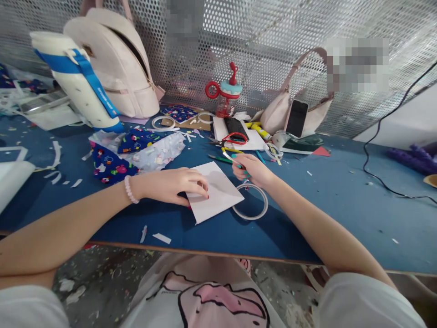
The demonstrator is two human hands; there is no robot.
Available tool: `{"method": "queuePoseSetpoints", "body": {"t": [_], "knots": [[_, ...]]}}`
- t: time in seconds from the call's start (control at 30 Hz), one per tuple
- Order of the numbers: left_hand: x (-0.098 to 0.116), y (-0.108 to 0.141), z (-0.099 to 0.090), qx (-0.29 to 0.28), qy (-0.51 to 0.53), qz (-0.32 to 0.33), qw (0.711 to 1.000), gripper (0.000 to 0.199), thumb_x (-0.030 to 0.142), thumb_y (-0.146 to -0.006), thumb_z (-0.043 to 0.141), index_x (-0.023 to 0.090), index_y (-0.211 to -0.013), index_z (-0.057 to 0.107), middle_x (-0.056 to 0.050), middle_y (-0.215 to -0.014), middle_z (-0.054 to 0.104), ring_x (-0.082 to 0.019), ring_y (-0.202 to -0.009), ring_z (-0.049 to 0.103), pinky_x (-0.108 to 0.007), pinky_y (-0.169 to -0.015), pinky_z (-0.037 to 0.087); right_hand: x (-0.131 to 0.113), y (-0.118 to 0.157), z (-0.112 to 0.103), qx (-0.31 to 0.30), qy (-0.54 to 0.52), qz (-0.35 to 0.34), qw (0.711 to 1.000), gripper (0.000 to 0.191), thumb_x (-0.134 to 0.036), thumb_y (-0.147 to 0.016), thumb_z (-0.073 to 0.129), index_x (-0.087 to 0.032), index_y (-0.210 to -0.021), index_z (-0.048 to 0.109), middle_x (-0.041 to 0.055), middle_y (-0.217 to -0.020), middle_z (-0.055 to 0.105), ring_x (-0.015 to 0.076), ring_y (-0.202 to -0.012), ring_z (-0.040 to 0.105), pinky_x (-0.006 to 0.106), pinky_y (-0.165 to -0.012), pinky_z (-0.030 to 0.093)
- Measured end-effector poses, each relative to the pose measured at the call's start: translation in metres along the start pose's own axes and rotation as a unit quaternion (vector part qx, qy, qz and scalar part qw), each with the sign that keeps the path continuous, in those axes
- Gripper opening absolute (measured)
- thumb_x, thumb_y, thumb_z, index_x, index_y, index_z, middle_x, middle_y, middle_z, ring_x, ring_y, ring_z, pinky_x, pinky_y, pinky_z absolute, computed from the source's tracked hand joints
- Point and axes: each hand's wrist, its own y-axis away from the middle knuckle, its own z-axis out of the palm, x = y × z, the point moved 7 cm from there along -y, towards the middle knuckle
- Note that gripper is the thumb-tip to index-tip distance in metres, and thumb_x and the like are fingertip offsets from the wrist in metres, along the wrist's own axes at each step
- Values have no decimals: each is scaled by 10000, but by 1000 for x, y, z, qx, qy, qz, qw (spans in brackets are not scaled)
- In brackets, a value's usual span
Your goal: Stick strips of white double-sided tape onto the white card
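Observation:
My left hand (182, 186), with red nails and a pink bead bracelet, rests on a square white card (220, 193). Its fingers curve over the top, while the thumb sits by the card's left edge. Just beyond the card's right corner, my right hand (251, 169) is closed, teal nails showing. A thin white strip (227, 155) sticks out from its fingertips; the rest of it is hidden. Below that hand lies a narrow roll of white tape (251, 217), touching or very near the card. Red-handled scissors (235, 139) and a green pen-like tool (220, 158) lie behind.
Patterned blue cloth or wrapping (112, 161) is left of the card. Farther back stand a bottle (64, 77), a backpack (126, 86), a red-lidded cup (228, 98), a handbag (276, 111) and a phone (297, 119). Paper scraps (162, 238) lie near the table's front edge.

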Motion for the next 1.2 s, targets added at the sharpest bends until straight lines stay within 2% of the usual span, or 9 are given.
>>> {"method": "queuePoseSetpoints", "body": {"t": [0.1, 0.2, 0.43, 0.53, 0.6, 0.7, 0.8, 0.97, 1.2], "knots": [[-5, 0, 0, -14, 25, -11, 1000, 370, 246, -848, 680, 303, -1212, 647, -84, -1243, 618, -248, -1166, 557, -347, -1007, 408, -1, 4, 3, -52, 13, 36, 998, 370, -397, -790, 632, -220, -583, 382, -89, -429, 306, 52, -387, 207, 218, -395, 160], [-7, 1, -1, -26, 39, -21, 999, 402, 298, -819, 717, 285, -1214, 645, -89, -1246, 614, -258, -1181, 550, -347, -1024, 406, -7, 8, 1, -76, 17, 43, 996, 382, -426, -819, 601, -217, -587, 381, -87, -448, 290, 57, -407, 197, 214, -405, 166], [-11, -1, -1, -5, 43, -50, 998, 272, 282, -951, 508, 224, -1181, 641, -92, -1216, 611, -200, -1120, 580, -285, -981, 437, -14, 12, -11, -70, 10, 63, 996, 302, -417, -847, 505, -210, -628, 479, -82, -426, 234, 66, -399, 142, 216, -414, 117], [-18, 0, 1, 22, 4, -67, 997, 278, 315, -956, 510, 231, -1189, 635, -96, -1258, 588, -218, -1179, 534, -326, -1026, 406, -18, 12, -16, -66, -1, 55, 996, 293, -427, -828, 539, -212, -631, 504, -83, -415, 223, 67, -395, 136, 218, -412, 111], [-26, 3, 3, 44, -30, -96, 994, 365, 367, -948, 526, 246, -1289, 574, -104, -1365, 521, -249, -1288, 446, -383, -1089, 353, -21, 12, -18, -67, -9, 49, 996, 347, -496, -832, 540, -217, -627, 512, -83, -409, 220, 69, -389, 137, 220, -407, 119], [-43, 8, 8, 57, -48, -175, 982, 584, 476, -923, 542, 244, -1442, 409, -120, -1533, 329, -289, -1404, 308, -432, -1136, 294, -25, 13, -19, -82, -19, 47, 995, 457, -626, -829, 516, -222, -613, 516, -84, -397, 200, 71, -375, 145, 223, -404, 133], [-54, 12, 13, 45, -36, -225, 973, 718, 556, -903, 536, 211, -1492, 313, -131, -1575, 249, -296, -1426, 282, -423, -1152, 267, -28, 13, -20, -78, -19, 49, 996, 544, -707, -839, 459, -221, -602, 517, -85, -388, 184, 73, -365, 152, 224, -405, 140], [-54, 12, 13, 30, -19, -229, 973, 771, 587, -896, 514, 184, -1505, 266, -130, -1557, 302, -296, -1419, 290, -418, -1156, 235, -37, 15, -26, -55, -26, 23, 998, 639, -760, -876, 314, -219, -583, 490, -82, -384, 184, 76, -363, 131, 225, -399, 165], [-43, 5, 15, -4, 15, -193, 981, 630, 485, -940, 495, 202, -1473, 313, -111, -1516, 381, -275, -1388, 326, -408, -1147, 204, -42, 14, -37, -90, -38, -32, 995, 555, -672, -927, 323, -215, -691, 531, -90, -418, 191, 86, -377, 127, 224, -397, 176]]}}
